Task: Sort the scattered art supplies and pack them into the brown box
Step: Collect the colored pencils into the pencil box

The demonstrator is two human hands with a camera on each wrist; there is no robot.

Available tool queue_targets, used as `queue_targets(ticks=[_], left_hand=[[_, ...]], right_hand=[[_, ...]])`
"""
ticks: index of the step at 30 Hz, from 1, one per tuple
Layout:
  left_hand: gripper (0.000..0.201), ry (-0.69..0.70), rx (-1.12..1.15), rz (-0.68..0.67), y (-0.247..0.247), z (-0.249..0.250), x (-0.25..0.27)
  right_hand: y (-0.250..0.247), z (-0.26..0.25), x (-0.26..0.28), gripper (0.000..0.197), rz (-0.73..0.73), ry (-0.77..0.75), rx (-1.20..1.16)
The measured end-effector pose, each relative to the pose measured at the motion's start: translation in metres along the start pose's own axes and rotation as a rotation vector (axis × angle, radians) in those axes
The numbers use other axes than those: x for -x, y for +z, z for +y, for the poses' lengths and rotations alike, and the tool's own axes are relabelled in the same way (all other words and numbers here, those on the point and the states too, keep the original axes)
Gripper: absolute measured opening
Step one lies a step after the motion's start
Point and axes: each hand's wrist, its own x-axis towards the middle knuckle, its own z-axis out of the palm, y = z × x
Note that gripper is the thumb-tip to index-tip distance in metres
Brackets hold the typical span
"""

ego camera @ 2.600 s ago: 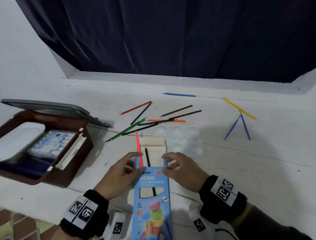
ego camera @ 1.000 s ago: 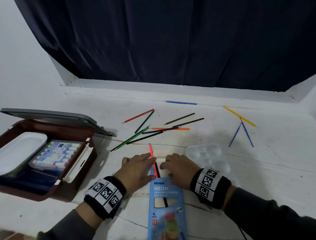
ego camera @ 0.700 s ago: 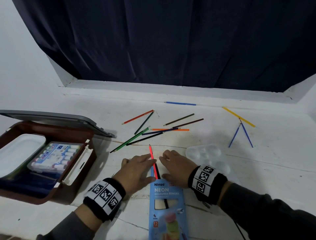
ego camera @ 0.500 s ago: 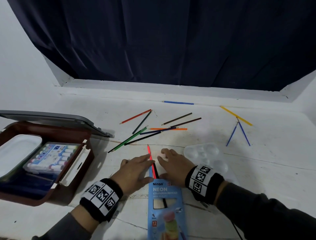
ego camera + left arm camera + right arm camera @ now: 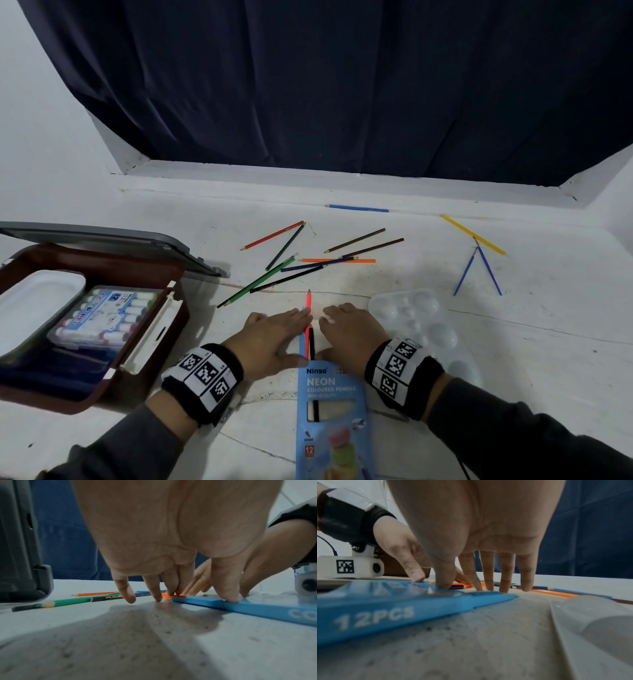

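Note:
A blue pencil box [image 5: 331,407] lies flat in front of me, its open end pointing away. A neon red pencil [image 5: 309,313] and a dark pencil [image 5: 312,344] stick out of that end. My left hand [image 5: 274,337] lies flat at the left of the mouth, fingers straight, thumb [image 5: 229,596] pressing on the box [image 5: 257,607]. My right hand [image 5: 349,334] lies flat at the right, thumb [image 5: 444,584] on the box [image 5: 402,601], its fingertips on the box's flap. The brown box [image 5: 150,346] stands open at the left, with a marker pack [image 5: 106,315] and a white tray [image 5: 30,308] in it.
Several loose coloured pencils [image 5: 308,263] lie scattered beyond my hands. A clear paint palette [image 5: 414,322] sits just right of my right hand. Two blue pencils [image 5: 476,270], a yellow one [image 5: 472,234] and a far blue one [image 5: 358,208] lie toward the back right. The brown box's grey lid [image 5: 102,243] stands open.
My hands went from holding the sides of the box's open flap to lying flat over the mouth. The palette now lies right of the box. Little moved in the last second.

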Motion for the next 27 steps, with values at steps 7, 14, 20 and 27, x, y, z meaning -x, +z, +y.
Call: queue_targets(ticks=[7, 14, 20, 27], left_hand=[[0.082, 0.006, -0.077, 0.033, 0.006, 0.001, 0.000], [0.074, 0.010, -0.141, 0.071, -0.001, 0.010, 0.004], [0.069, 0.008, -0.223, 0.055, -0.008, 0.016, 0.003], [0.071, -0.001, -0.150, 0.084, -0.004, 0.006, -0.004]], right_hand=[[0.001, -0.006, -0.001, 0.064, 0.009, 0.046, 0.015], [0.003, -0.004, 0.002, 0.063, 0.031, 0.035, -0.065], [0.001, 0.002, 0.000, 0.060, 0.020, 0.006, -0.054], [-0.001, 0.006, -0.002, 0.060, 0.024, 0.006, -0.059]])
